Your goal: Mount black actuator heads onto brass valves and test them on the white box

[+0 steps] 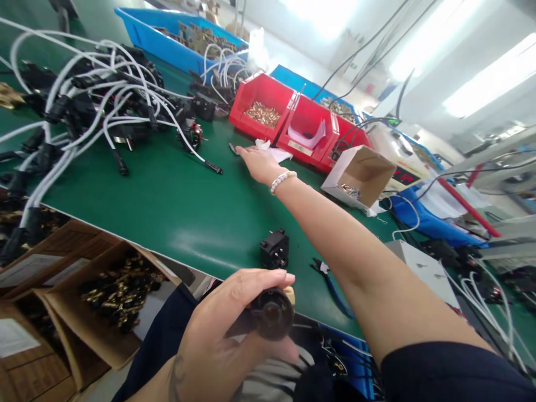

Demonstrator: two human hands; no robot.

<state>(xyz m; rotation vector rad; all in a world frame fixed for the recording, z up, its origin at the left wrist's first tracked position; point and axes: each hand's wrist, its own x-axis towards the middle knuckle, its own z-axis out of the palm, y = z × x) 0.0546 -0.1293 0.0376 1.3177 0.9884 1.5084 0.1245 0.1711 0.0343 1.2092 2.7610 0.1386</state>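
Holding the black round part [273, 314] by the bench [188, 206] edge, our left hand [218, 315] wraps its sides, the best hold; probably light, stiff, smooth. Right hand [258, 163] outstretched; grip, we can't tell.

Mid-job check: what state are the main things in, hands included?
Left hand: closed around a dark round part
Right hand: stretched out to a small dark item; grip unclear
Blue-handled cutters: lying on the bench
Black plug unit: on the bench
Leftmost red bin: open, brass-coloured pieces inside
Small cardboard box: open, metal pieces inside
Digital display: lit red
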